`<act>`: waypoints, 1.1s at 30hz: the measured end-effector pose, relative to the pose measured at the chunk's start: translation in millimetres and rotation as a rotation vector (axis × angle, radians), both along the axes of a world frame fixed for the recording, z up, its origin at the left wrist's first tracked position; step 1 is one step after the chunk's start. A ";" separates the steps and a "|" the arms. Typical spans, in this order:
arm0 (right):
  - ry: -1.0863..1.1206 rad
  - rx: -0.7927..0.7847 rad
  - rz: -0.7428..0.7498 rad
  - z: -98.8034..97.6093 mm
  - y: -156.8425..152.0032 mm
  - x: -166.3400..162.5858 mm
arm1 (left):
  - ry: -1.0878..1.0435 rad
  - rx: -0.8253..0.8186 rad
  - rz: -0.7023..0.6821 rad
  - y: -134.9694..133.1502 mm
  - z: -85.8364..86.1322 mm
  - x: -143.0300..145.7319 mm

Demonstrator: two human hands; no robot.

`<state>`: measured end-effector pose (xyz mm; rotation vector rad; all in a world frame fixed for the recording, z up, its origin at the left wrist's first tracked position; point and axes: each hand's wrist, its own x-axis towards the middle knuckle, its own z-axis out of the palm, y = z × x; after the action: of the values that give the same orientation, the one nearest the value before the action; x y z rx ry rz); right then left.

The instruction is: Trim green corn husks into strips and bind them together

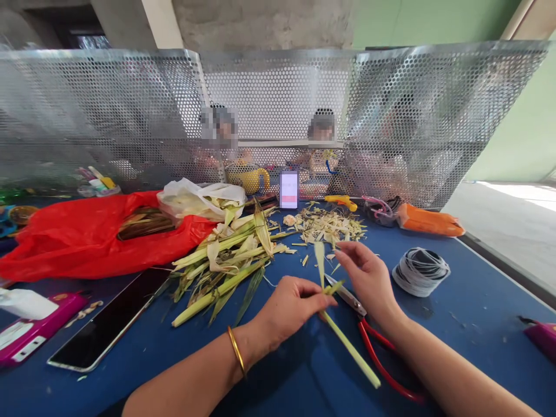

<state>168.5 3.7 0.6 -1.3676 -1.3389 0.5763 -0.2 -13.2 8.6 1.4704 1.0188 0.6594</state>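
Observation:
My left hand (pixel 299 304), with a gold bangle at the wrist, pinches a pale green corn-husk stalk (pixel 354 352). The stalk slants down to the right, and a flat pale blade (pixel 319 259) stands up above the pinch. Just right of it, my right hand (pixel 367 275) has its thumb and forefinger close together near the husk scraps; whatever lies between them is too small to make out. Scissors with red handles (pixel 369 341) lie beneath both hands, their blades partly hidden by the husk and fingers.
Corn husks (pixel 230 260) are heaped left of centre, beside a red plastic bag (pixel 87 231) and a phone (pixel 113 321). Small husk scraps (pixel 332 225) lie ahead. A ball of grey string (pixel 421 271) and an orange packet (pixel 428 220) are rightward. A perforated metal screen (pixel 278 75) borders the back.

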 end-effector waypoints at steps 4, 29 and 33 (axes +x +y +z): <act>0.100 -0.005 -0.167 6.4 1.2 3.1 | -0.095 -0.013 0.156 7.2 3.8 -3.8; -0.569 0.455 0.086 25.1 -22.0 -2.2 | -0.415 -0.375 0.235 15.8 -5.4 -7.3; -1.210 0.693 0.420 21.8 -33.5 -13.1 | -0.577 -0.453 0.231 17.1 -1.9 -8.8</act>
<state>155.4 -29.9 22.4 -0.7830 -2.4978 -0.5843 -9.0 3.9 6.7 0.7089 0.8123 0.8846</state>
